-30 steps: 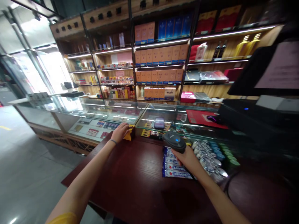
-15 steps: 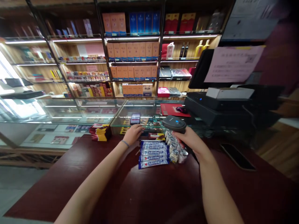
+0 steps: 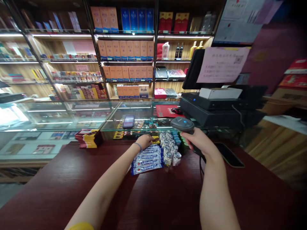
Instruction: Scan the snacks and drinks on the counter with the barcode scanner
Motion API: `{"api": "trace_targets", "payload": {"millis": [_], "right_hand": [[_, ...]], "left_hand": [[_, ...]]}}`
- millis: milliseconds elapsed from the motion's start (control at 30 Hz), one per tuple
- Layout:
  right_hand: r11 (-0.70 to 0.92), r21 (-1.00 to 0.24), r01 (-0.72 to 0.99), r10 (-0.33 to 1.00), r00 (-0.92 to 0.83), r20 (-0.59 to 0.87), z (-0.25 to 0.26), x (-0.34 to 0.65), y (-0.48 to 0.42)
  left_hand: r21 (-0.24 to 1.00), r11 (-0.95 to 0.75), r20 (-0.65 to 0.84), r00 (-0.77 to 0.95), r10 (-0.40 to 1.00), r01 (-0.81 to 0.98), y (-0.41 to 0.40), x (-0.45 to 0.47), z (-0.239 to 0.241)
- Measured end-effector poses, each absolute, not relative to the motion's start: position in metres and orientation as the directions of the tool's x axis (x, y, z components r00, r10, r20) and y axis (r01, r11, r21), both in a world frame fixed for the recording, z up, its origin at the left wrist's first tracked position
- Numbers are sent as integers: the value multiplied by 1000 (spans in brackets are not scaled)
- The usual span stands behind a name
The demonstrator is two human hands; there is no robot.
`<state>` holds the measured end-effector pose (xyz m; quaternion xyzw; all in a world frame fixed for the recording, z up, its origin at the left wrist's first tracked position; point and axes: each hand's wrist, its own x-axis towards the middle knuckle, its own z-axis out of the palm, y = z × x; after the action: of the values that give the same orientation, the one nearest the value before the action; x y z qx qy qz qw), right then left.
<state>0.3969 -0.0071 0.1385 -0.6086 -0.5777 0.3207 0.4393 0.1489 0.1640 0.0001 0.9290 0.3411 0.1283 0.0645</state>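
My right hand point(image 3: 199, 140) is wrapped around the handle of a dark grey barcode scanner point(image 3: 182, 124), held above the counter with its head pointing left. My left hand point(image 3: 144, 140) reaches past the blue-and-white stick packs, its bent fingers closed at the left end of a yellow-and-brown packet point(image 3: 155, 140); the fingertips are partly hidden. Those stick packs point(image 3: 147, 162) lie in an overlapping row below my left wrist. Right of them stand several small clear jars with silvery lids point(image 3: 168, 156). Blue items point(image 3: 177, 139) and a green one point(image 3: 184, 146) sit beside the jars, partly behind the scanner.
A stack of red-and-yellow packets point(image 3: 87, 139) stands on the left of the dark red counter point(image 3: 107, 191). A phone point(image 3: 229, 155) lies at right. Behind are a glass display case point(image 3: 112, 118), a phone point(image 3: 128, 121), a mouse point(image 3: 177, 111) and a monitor point(image 3: 194, 68).
The view has turned right. My left hand has moved right and nearer, from beside the glass edge onto the yellow-and-brown packet. The scanner has shifted right, off the jars, uncovering the blue and green items.
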Motion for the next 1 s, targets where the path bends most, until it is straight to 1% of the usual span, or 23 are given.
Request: {"api": "trace_targets", "payload": {"millis": [133, 433, 533, 633, 700, 733, 800, 833, 867, 933, 1000], "right_hand": [[74, -921, 382, 986, 109, 124, 141, 394, -9], [113, -935, 335, 984, 92, 152, 143, 391, -9], [148, -930, 335, 978, 90, 188, 144, 387, -9], [172, -925, 338, 971, 102, 218, 145, 381, -9], [172, -927, 333, 967, 121, 223, 146, 376, -9], [174, -927, 332, 966, 128, 227, 146, 373, -9], [184, -926, 330, 961, 137, 240, 147, 366, -8], [189, -926, 327, 960, 139, 245, 148, 362, -8], [193, -928, 317, 959, 141, 248, 148, 357, -7], [195, -941, 276, 956, 161, 245, 147, 346, -5], [196, -951, 237, 956, 171, 239, 145, 333, -1]], "left_hand": [[140, -743, 141, 730, 669, 654, 162, 154, 2], [37, -715, 122, 707, 696, 698, 145, 156, 16], [19, -704, 165, 692, 703, 710, 140, 148, 28], [55, -671, 273, 636, 722, 739, 135, 134, 38], [143, -644, 384, 558, 736, 752, 130, 120, 41], [211, -633, 450, 501, 739, 745, 128, 111, 40], [394, -623, 569, 353, 743, 676, 122, 94, 35], [503, -616, 605, 262, 752, 606, 120, 85, 31], [611, -604, 618, 168, 768, 512, 118, 76, 26], [785, -555, 579, -7, 815, 274, 115, 60, 14], [880, -473, 472, -156, 868, 30, 111, 46, 1]]}}
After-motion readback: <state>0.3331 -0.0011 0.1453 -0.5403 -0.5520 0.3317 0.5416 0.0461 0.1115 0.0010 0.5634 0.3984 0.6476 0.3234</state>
